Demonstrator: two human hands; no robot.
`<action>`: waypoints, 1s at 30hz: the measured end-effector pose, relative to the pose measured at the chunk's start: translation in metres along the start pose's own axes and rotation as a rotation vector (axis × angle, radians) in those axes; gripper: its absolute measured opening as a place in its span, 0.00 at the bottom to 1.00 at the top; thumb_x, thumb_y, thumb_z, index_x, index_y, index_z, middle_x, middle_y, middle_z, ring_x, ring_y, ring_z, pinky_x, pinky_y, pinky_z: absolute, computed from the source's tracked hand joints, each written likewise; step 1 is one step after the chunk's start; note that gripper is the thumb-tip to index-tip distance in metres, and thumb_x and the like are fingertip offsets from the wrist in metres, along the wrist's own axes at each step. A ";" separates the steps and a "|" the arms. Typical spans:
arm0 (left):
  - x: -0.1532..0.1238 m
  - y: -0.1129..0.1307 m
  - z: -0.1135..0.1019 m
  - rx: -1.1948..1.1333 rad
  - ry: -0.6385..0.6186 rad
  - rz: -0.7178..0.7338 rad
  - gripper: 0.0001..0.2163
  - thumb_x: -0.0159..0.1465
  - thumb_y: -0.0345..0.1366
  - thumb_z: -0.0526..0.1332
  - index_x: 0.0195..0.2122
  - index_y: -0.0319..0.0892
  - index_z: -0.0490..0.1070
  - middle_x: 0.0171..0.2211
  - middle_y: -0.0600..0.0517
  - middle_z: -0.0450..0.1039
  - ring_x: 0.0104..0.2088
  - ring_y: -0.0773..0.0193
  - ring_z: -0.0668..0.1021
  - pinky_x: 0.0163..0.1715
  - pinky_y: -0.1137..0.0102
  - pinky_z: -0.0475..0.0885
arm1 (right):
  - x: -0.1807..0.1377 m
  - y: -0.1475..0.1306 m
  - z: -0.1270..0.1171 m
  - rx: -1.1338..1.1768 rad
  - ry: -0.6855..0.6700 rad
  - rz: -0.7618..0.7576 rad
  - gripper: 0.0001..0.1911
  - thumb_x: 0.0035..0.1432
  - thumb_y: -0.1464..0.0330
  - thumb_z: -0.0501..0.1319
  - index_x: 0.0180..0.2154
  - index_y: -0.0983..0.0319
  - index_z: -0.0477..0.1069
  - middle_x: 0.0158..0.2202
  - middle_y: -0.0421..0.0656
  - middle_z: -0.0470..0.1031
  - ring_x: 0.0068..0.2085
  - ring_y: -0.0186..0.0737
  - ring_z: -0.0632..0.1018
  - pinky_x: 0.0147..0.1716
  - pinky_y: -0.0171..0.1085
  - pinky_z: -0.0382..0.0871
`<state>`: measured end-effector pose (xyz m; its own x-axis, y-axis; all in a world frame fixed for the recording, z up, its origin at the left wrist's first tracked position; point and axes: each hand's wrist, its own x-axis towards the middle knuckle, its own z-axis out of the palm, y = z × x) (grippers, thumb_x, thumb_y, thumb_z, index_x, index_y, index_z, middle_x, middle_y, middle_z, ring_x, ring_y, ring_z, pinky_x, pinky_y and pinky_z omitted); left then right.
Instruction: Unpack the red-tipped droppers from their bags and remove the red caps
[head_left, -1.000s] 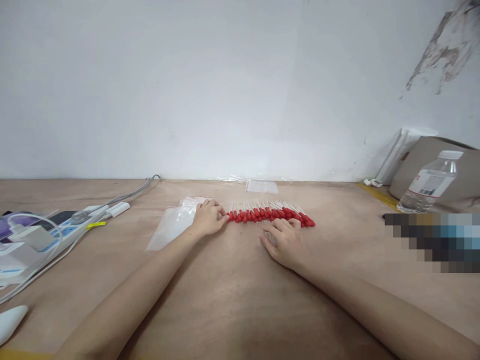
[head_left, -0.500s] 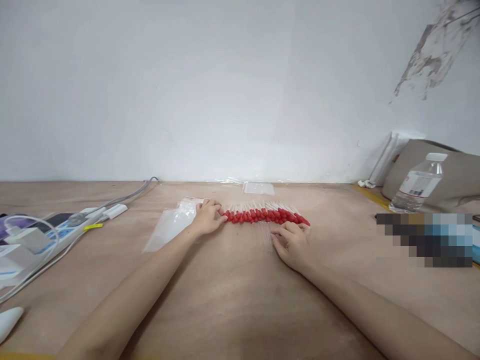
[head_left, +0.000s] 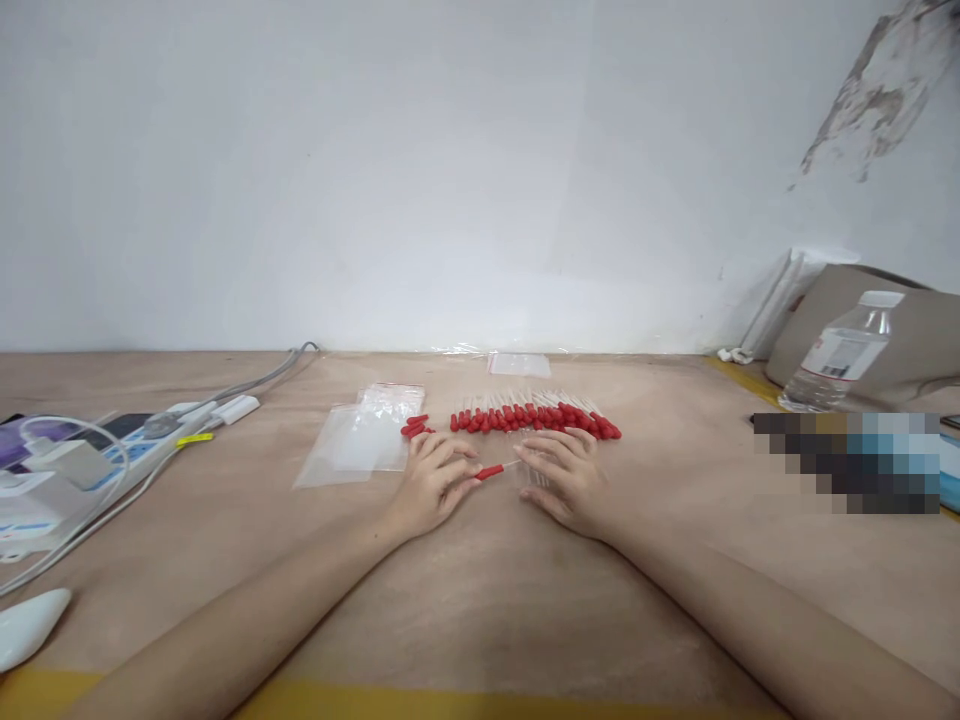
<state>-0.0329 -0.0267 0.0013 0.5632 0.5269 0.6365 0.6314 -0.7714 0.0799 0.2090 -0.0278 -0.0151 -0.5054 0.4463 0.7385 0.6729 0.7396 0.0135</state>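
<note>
My left hand [head_left: 435,487] is closed, its thumb and fingertips pinching a red-ended stick [head_left: 491,471] whose thin pale shaft points right. Facing it, my right hand [head_left: 568,478] curls its fingers over a clear plastic piece [head_left: 534,474] low on the table; the fingers partly hide it. The pale shaft reaches that plastic; whether it goes inside cannot be made out. Just beyond both hands lies a row of similar red-ended sticks [head_left: 517,415], red ends towards me. A few loose red pieces [head_left: 417,426] lie beyond my left hand.
Clear zip bags [head_left: 337,450] lie left of my left hand, and another small bag [head_left: 520,364] lies near the wall. A power strip with cables [head_left: 112,480] occupies the left side. At the right stand a water bottle [head_left: 844,350] and a grey-brown bag [head_left: 922,330].
My left hand has left the row's left end and come nearer, now with one red-ended stick. Loose red pieces show beyond it. My right hand has shifted slightly left onto the clear plastic.
</note>
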 end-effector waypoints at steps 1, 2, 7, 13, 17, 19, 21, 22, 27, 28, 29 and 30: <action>0.001 0.000 0.001 -0.003 0.001 0.014 0.06 0.61 0.35 0.55 0.36 0.47 0.71 0.39 0.52 0.71 0.42 0.62 0.68 0.43 0.62 0.57 | 0.000 -0.001 0.001 0.006 -0.005 -0.014 0.18 0.55 0.61 0.57 0.48 0.57 0.66 0.42 0.44 0.72 0.47 0.42 0.67 0.50 0.46 0.49; 0.002 0.000 0.001 -0.003 0.006 0.025 0.06 0.61 0.35 0.55 0.36 0.48 0.71 0.38 0.52 0.71 0.41 0.62 0.68 0.42 0.62 0.57 | 0.000 -0.001 0.003 0.010 -0.006 -0.016 0.15 0.55 0.62 0.56 0.46 0.56 0.67 0.38 0.42 0.73 0.45 0.40 0.68 0.50 0.46 0.48; 0.003 -0.002 0.003 0.000 0.022 0.031 0.08 0.61 0.34 0.55 0.40 0.48 0.70 0.40 0.51 0.71 0.43 0.60 0.68 0.45 0.60 0.57 | 0.004 -0.004 0.008 0.017 -0.059 0.000 0.11 0.58 0.65 0.54 0.40 0.58 0.71 0.26 0.39 0.71 0.33 0.34 0.67 0.46 0.43 0.50; 0.012 0.005 0.011 -0.028 -0.017 0.077 0.11 0.60 0.39 0.57 0.44 0.46 0.68 0.40 0.51 0.72 0.45 0.59 0.68 0.49 0.59 0.56 | 0.008 -0.008 0.011 0.075 -0.097 0.017 0.10 0.59 0.67 0.52 0.35 0.61 0.71 0.26 0.40 0.68 0.32 0.34 0.65 0.43 0.40 0.52; 0.016 0.009 0.018 -0.031 -0.031 0.110 0.07 0.62 0.37 0.54 0.39 0.44 0.69 0.35 0.53 0.73 0.40 0.64 0.71 0.52 0.60 0.54 | 0.006 -0.009 0.015 0.127 -0.085 0.000 0.10 0.59 0.68 0.51 0.33 0.62 0.70 0.25 0.40 0.68 0.32 0.33 0.66 0.45 0.41 0.53; 0.016 0.010 0.019 -0.013 -0.067 0.116 0.07 0.63 0.35 0.52 0.37 0.43 0.69 0.34 0.53 0.72 0.39 0.65 0.71 0.53 0.60 0.53 | 0.005 -0.010 0.017 0.154 -0.065 -0.020 0.09 0.59 0.69 0.52 0.31 0.62 0.70 0.24 0.39 0.67 0.32 0.33 0.66 0.47 0.41 0.52; 0.015 0.012 0.018 0.015 -0.111 0.118 0.08 0.63 0.34 0.51 0.35 0.42 0.69 0.32 0.52 0.71 0.39 0.65 0.70 0.52 0.60 0.53 | 0.004 -0.010 0.019 0.166 -0.035 -0.043 0.09 0.58 0.70 0.52 0.29 0.62 0.69 0.22 0.38 0.66 0.30 0.32 0.66 0.48 0.42 0.52; 0.015 0.012 0.016 0.029 -0.131 0.121 0.08 0.63 0.34 0.50 0.34 0.42 0.68 0.31 0.52 0.71 0.39 0.65 0.70 0.52 0.60 0.53 | 0.004 -0.009 0.019 0.166 -0.022 -0.055 0.09 0.58 0.70 0.52 0.29 0.62 0.69 0.22 0.38 0.65 0.30 0.32 0.66 0.48 0.42 0.53; 0.017 0.014 0.012 0.057 -0.181 0.130 0.10 0.64 0.35 0.49 0.31 0.41 0.67 0.29 0.52 0.69 0.38 0.64 0.69 0.51 0.59 0.53 | 0.004 -0.010 0.016 0.139 0.006 -0.112 0.08 0.58 0.71 0.52 0.32 0.62 0.69 0.23 0.38 0.65 0.31 0.32 0.66 0.47 0.41 0.54; 0.017 0.014 0.011 0.057 -0.186 0.131 0.10 0.64 0.35 0.49 0.30 0.41 0.67 0.29 0.52 0.69 0.37 0.64 0.69 0.51 0.59 0.53 | 0.005 -0.011 0.014 0.126 0.012 -0.124 0.07 0.58 0.72 0.52 0.32 0.62 0.69 0.23 0.38 0.65 0.30 0.32 0.66 0.48 0.42 0.54; 0.017 0.014 0.010 0.055 -0.190 0.132 0.11 0.64 0.35 0.48 0.30 0.41 0.67 0.28 0.52 0.68 0.37 0.64 0.69 0.51 0.59 0.53 | 0.005 -0.011 0.013 0.108 0.016 -0.139 0.07 0.58 0.72 0.52 0.31 0.62 0.69 0.23 0.38 0.65 0.30 0.31 0.66 0.48 0.42 0.54; 0.017 0.014 0.010 0.053 -0.194 0.133 0.11 0.64 0.35 0.48 0.29 0.41 0.66 0.28 0.52 0.68 0.37 0.64 0.69 0.51 0.59 0.53 | 0.005 -0.012 0.012 0.087 0.020 -0.157 0.07 0.58 0.72 0.52 0.31 0.63 0.68 0.22 0.38 0.65 0.30 0.31 0.66 0.48 0.42 0.54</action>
<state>-0.0092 -0.0251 0.0056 0.7319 0.4849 0.4788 0.5693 -0.8212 -0.0385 0.1921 -0.0282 -0.0194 -0.5893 0.3121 0.7452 0.5365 0.8408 0.0722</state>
